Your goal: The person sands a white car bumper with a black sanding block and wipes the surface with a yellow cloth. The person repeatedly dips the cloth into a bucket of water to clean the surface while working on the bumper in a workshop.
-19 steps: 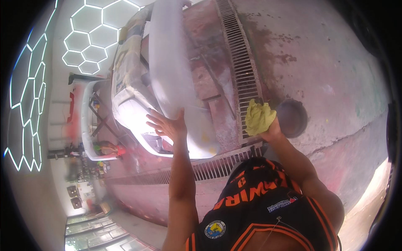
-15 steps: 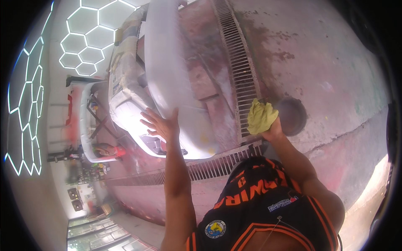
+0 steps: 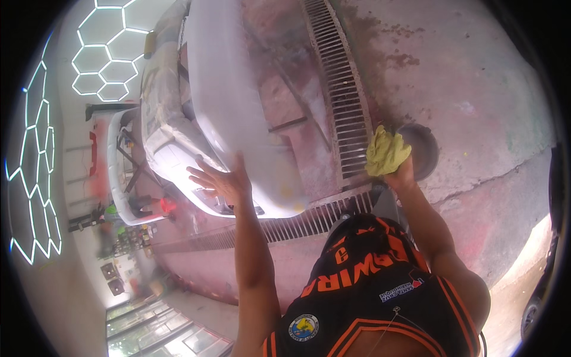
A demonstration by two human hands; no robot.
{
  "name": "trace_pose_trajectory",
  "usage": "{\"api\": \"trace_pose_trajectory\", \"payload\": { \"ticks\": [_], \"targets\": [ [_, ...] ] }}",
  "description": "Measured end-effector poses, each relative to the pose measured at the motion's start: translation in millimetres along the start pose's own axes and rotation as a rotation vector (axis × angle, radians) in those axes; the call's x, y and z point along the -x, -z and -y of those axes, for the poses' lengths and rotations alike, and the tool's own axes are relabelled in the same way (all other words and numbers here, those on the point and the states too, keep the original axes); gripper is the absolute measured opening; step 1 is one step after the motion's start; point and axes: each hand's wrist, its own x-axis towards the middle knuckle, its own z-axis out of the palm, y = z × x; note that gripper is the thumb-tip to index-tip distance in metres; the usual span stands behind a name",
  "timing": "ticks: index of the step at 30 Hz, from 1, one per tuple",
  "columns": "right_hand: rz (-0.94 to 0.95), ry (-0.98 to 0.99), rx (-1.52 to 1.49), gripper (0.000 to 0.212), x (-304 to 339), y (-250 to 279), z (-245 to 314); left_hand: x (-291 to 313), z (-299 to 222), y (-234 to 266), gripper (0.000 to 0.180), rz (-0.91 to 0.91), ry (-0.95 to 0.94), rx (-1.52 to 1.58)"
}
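A long white car bumper stretches away in front of me, glossy at its near end. Over that near end is my left hand, fingers spread and palm toward the surface; whether it touches cannot be told. My right hand grips a crumpled yellow-green cloth, held away from the bumper on the right. Behind the cloth, a round dark bucket stands on the floor, partly covered by cloth and hand.
Metal drain grates run along the floor right of the bumper and across its near end. On the left are a paper-masked white car part and another white bumper. A wheel shows at the lower right edge.
The view has shifted slightly. The cloth in my right hand has moved a little right, covering more of the bucket. My left hand has slid slightly left, still spread at the bumper.
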Motion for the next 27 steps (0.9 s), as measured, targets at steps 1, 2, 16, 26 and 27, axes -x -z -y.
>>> {"api": "trace_pose_trajectory", "payload": {
  "ticks": [1, 2, 16, 26, 27],
  "targets": [
    [-0.004, 0.010, 0.006, 0.051, -3.4, -1.4, -1.1, -4.1, -2.4, -0.7, 0.131, -0.007, 0.000, 0.002],
    [-0.008, 0.019, 0.012, 0.051, -6.6, -1.8, -2.7, -5.6, -2.7, -1.2, 0.131, -0.021, -0.012, 0.000],
    [-0.071, 0.000, -0.009, 0.049, -23.7, -1.7, -14.7, 30.0, 32.2, -1.3, 0.130, -0.005, -0.010, -0.044],
    [-0.060, 0.049, 0.030, 0.048, -17.9, 9.9, -9.7, -70.8, -38.0, 2.8, 0.134, -0.062, -0.100, -0.025],
    [-0.043, 0.043, 0.016, 0.047, -18.9, 15.2, -7.1, -79.5, -45.1, 6.3, 0.134, -0.071, -0.112, -0.036]
  ]
}}
